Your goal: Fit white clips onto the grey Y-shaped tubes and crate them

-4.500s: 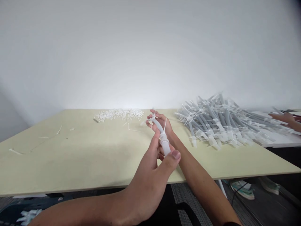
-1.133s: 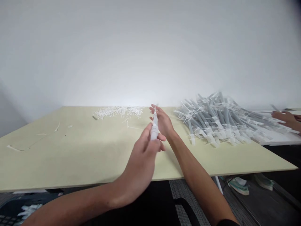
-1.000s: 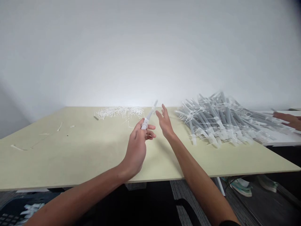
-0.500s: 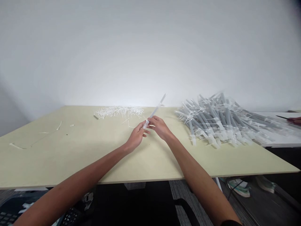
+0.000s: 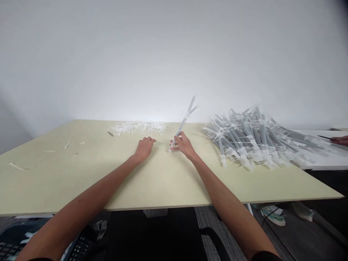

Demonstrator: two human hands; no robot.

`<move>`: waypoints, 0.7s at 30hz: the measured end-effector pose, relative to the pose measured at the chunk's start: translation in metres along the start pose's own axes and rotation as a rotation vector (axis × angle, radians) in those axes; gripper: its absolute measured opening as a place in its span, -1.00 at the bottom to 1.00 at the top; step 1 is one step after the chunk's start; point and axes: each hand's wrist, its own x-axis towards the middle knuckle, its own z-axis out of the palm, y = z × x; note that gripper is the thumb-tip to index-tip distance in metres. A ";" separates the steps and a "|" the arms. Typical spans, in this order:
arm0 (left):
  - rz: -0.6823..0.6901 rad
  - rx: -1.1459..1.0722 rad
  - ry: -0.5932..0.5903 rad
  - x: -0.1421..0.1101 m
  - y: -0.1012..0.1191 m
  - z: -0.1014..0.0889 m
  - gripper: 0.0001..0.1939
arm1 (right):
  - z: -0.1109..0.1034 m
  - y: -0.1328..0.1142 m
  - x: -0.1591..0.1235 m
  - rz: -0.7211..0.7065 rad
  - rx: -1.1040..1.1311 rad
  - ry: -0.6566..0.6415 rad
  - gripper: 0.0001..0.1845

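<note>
My right hand (image 5: 184, 145) is closed around the lower part of a grey translucent tube bundle (image 5: 182, 124). The bundle tilts up and to the right, and its upper end forks into two blurred tips. My left hand (image 5: 144, 149) is low over the table, left of the bundle, with its fingers bent and pinched together. A thin white cable tie (image 5: 157, 146) sticks out at its fingertips. Just behind that hand lies a loose pile of white cable ties (image 5: 137, 127).
A big heap of grey tube bundles with white ties (image 5: 252, 139) covers the table's right side. Stray tie pieces (image 5: 19, 166) and a small grey strip (image 5: 110, 133) lie to the left. Another person's hand (image 5: 341, 140) holds a dark thin tool at far right.
My left hand has let go of the tube bundle and moved left, down to a cable tie. The right hand keeps the bundle, whose top now shows forked.
</note>
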 end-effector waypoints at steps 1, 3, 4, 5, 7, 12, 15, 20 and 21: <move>-0.017 0.024 -0.018 0.001 0.003 -0.001 -0.64 | 0.000 -0.001 -0.001 -0.002 0.004 -0.007 -0.79; -0.054 0.050 -0.055 0.001 0.006 -0.004 -0.69 | 0.000 -0.002 -0.002 -0.009 0.004 -0.012 -0.77; -0.062 0.052 -0.061 0.001 0.007 -0.004 -0.71 | 0.000 -0.002 -0.002 -0.013 0.007 -0.015 -0.75; -0.065 0.049 -0.057 0.000 0.007 -0.004 -0.72 | 0.000 -0.002 -0.003 -0.014 0.011 -0.022 -0.74; -0.057 0.035 -0.038 -0.001 0.006 -0.003 -0.74 | 0.000 -0.003 -0.004 -0.012 0.019 -0.048 -0.72; -0.038 -0.079 0.041 -0.005 0.004 -0.001 -0.75 | 0.001 -0.006 -0.007 0.008 0.030 -0.118 -0.68; -0.033 -0.268 0.098 -0.007 0.008 -0.002 -0.76 | 0.001 -0.009 -0.009 0.040 0.086 -0.147 -0.70; -0.015 -0.483 0.131 -0.007 0.024 -0.002 -0.74 | 0.003 -0.003 -0.008 0.041 0.099 -0.214 -0.74; -0.011 -0.506 0.140 -0.007 0.026 -0.001 -0.72 | 0.004 -0.001 -0.007 0.034 0.078 -0.220 -0.74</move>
